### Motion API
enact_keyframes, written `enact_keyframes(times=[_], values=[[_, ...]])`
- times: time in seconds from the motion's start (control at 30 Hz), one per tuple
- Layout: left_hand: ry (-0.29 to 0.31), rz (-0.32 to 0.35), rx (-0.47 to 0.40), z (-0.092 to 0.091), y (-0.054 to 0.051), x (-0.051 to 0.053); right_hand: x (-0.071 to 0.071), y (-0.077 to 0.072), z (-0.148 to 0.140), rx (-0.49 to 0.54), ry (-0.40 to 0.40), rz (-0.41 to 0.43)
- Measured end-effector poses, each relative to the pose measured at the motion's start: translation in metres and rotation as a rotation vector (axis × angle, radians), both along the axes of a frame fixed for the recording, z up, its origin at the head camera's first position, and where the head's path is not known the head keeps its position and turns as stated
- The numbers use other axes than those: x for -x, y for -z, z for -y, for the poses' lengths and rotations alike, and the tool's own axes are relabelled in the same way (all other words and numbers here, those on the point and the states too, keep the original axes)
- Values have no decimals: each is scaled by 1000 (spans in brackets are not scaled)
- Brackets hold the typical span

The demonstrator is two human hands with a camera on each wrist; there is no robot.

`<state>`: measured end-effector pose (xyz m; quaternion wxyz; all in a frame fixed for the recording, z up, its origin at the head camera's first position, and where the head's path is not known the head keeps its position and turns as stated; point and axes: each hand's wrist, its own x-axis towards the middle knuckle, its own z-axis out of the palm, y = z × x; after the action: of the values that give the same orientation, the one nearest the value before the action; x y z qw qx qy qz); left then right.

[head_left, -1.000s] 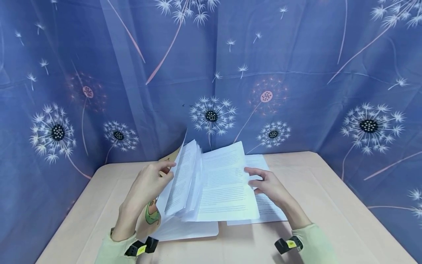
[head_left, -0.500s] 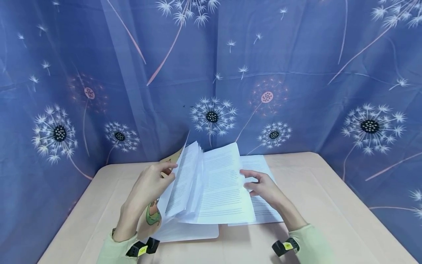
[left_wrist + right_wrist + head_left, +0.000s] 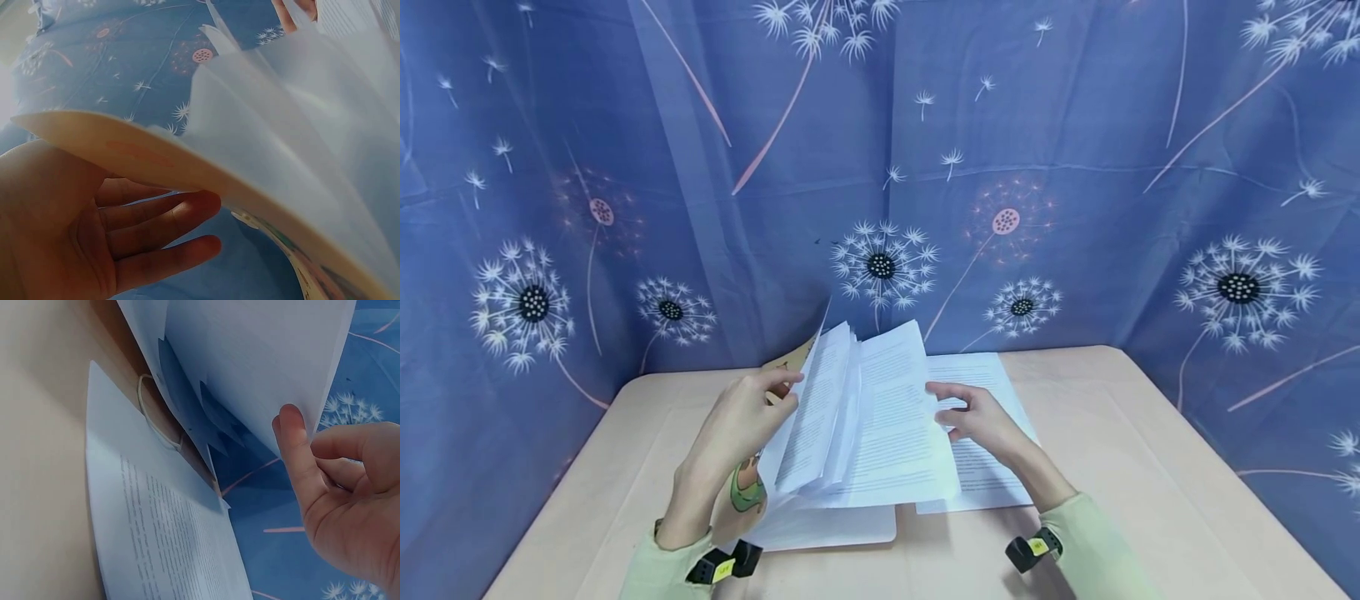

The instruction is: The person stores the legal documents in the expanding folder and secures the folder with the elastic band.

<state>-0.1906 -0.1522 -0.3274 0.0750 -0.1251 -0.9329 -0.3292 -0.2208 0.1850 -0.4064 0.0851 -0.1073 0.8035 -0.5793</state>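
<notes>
A folder with a cartoon-printed tan cover [image 3: 747,487] stands partly open on the table, its filled pages [image 3: 820,417] fanned upright. My left hand [image 3: 741,421] holds the cover by its left edge; in the left wrist view the fingers lie against the tan cover [image 3: 131,147]. My right hand [image 3: 981,421] pinches the right edge of a printed page [image 3: 898,408], which slants up from the folder. In the right wrist view the page's underside [image 3: 250,356] is raised above the table. Another printed sheet [image 3: 992,475] lies flat on the table beneath my right hand.
A pale table [image 3: 1120,467] reaches back to a blue dandelion-print curtain [image 3: 1075,108], which surrounds it on the left, back and right. The folder's white inner side [image 3: 842,529] lies near the front. A thin loop [image 3: 147,415] shows beside the sheet in the right wrist view.
My right hand has moved left, carrying the page's right edge toward the folder. More of the flat sheet below is uncovered. My left hand has barely moved.
</notes>
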Motion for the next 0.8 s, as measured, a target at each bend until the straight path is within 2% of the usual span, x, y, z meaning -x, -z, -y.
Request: enact_keyframes(times=[0.8], values=[[3,-2,-1,1,2,1,11,16,43,92,-37,27]])
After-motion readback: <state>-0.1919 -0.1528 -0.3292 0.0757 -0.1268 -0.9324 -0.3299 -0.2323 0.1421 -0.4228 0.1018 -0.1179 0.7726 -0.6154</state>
